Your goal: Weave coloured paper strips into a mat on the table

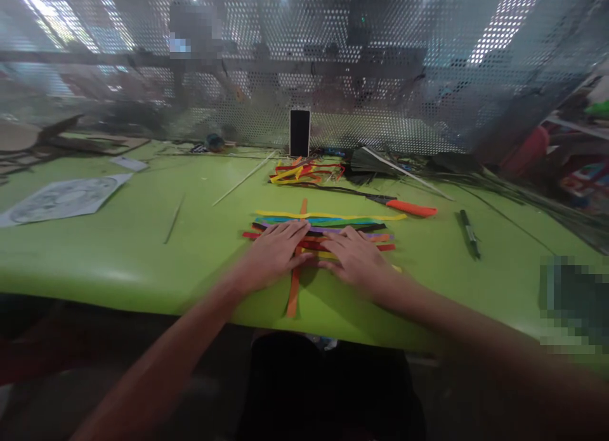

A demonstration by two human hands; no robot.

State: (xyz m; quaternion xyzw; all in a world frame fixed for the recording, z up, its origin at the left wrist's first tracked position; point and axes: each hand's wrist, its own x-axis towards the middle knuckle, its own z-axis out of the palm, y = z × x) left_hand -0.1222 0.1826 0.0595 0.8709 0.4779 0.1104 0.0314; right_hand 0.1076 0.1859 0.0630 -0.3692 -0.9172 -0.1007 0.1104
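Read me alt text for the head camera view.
A person's left hand and right hand rest on colourful strips crossing one orange strip on a green table. Nearby lie an orange-handled tool and a dark pen.

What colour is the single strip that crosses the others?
The crossing strip is orange; it shows best in the head view.

Strips (335, 223) in yellow, blue, green, purple, black, red and orange; a lime-green tabletop (143, 250); an orange-red tool handle (412, 207); a dotted grey screen (266, 92)
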